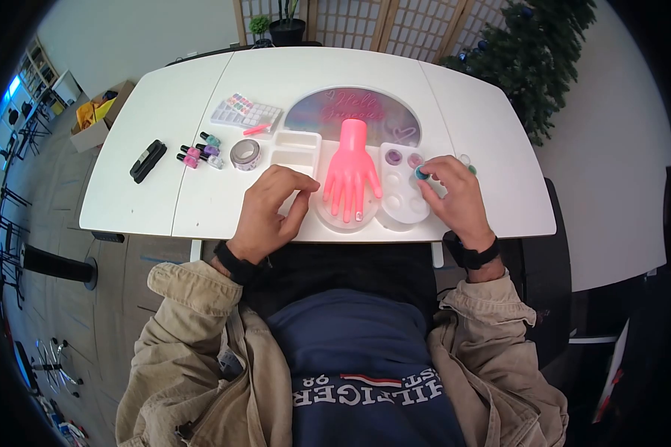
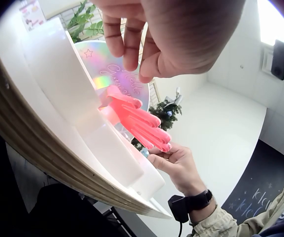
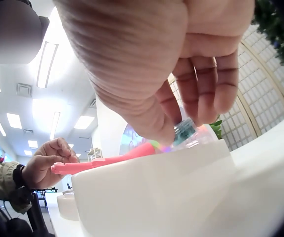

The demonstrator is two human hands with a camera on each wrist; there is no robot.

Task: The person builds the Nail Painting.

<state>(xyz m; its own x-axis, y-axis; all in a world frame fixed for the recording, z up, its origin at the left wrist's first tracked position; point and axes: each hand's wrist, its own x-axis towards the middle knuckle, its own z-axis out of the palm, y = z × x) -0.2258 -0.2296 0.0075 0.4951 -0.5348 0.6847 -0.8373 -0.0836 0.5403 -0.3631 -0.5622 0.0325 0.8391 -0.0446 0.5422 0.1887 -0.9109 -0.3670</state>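
Observation:
My right hand (image 1: pixel 458 192) pinches a small clear jar of teal glitter (image 3: pixel 185 131) between thumb and forefinger. It holds the jar at the right side of a white tray with round wells (image 1: pixel 404 214); a purple and a pink jar sit in that tray's far wells. Left of the tray, a pink practice hand (image 1: pixel 350 165) points its fingers toward me, one nail pale with a small design. My left hand (image 1: pixel 272 203) hovers by the practice hand's left side, fingers loosely bent; nothing shows in them in the left wrist view (image 2: pixel 181 39).
A white compartment tray (image 1: pixel 297 140) stands behind my left hand. Farther left are a roll of tape (image 1: pixel 245 154), several nail polish bottles (image 1: pixel 191 154) and a black handheld object (image 1: pixel 148 161). A charm box (image 1: pixel 244 113) and an iridescent sign board (image 1: pixel 313 112) stand at the back.

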